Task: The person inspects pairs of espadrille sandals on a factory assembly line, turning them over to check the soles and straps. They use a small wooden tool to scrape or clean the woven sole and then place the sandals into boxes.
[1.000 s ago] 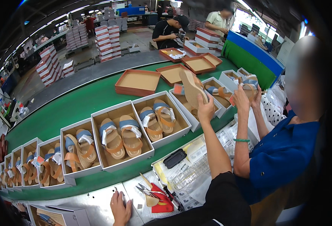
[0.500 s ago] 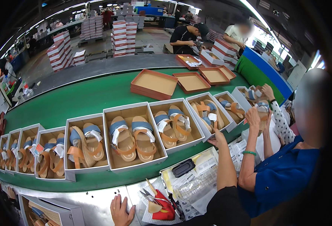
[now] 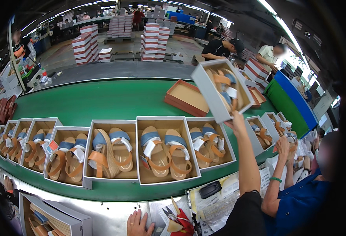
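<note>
My right hand (image 3: 235,121) grips the near end of a white shoebox (image 3: 207,93), which hangs tilted in the air above the conveyor. Inside it lie wedge sandals (image 3: 224,80) with blue and tan straps and white tissue; the box is slightly smeared by motion. My left hand (image 3: 138,224) rests on the metal table (image 3: 112,212) with its fingers apart, holding nothing. Just right of it lie scissors (image 3: 172,215) and a red cloth (image 3: 185,224). Ahead, an open box of sandals (image 3: 168,179) stands on the green belt (image 3: 114,102).
More open sandal boxes (image 3: 112,177) line the belt's near side. Red-brown lids (image 3: 186,98) lie beyond. A co-worker in blue (image 3: 302,192) handles a sandal close at right. At lower left sits another box of sandals (image 3: 78,226); papers and a black case (image 3: 210,189) lie at my right.
My right hand has lifted a sandal box off the row, up and over the belt. The view has swung left. My left hand stays on the table.
</note>
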Available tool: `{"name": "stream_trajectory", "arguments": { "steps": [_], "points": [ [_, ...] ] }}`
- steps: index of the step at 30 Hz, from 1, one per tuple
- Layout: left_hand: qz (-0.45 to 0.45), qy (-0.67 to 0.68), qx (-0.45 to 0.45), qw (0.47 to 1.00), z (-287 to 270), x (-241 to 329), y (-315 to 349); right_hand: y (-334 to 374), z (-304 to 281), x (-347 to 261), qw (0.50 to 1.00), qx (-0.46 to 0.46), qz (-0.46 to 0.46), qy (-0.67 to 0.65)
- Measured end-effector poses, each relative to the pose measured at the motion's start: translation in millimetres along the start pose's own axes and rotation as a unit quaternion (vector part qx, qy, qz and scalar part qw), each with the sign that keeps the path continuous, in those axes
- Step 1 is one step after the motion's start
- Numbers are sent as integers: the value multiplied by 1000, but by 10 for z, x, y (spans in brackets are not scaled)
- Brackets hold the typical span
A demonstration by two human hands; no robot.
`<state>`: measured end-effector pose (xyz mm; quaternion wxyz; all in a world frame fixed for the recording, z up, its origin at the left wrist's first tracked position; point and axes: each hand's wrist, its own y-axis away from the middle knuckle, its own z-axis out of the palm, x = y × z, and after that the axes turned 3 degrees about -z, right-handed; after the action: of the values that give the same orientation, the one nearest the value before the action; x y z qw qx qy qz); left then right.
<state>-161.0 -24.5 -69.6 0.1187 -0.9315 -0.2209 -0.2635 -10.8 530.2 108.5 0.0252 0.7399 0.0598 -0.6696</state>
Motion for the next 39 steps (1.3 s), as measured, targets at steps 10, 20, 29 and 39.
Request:
{"name": "stream_trajectory", "arguments": {
  "steps": [10,20,29,39],
  "points": [
    [33,-18,37,999,1,-108,-39,-382,3686,413,948,-249,153,-129],
    [67,-50,42,996,237,-352,116,-2081,4176,617,986,8,20,-167],
    [11,35,-36,999,-213,-114,-19,-1128,3101,526,964,-2,-250,88],
    [27,4,18,999,-148,-171,-4,452,241,-260,795,-153,-79,582]
  ]
}}
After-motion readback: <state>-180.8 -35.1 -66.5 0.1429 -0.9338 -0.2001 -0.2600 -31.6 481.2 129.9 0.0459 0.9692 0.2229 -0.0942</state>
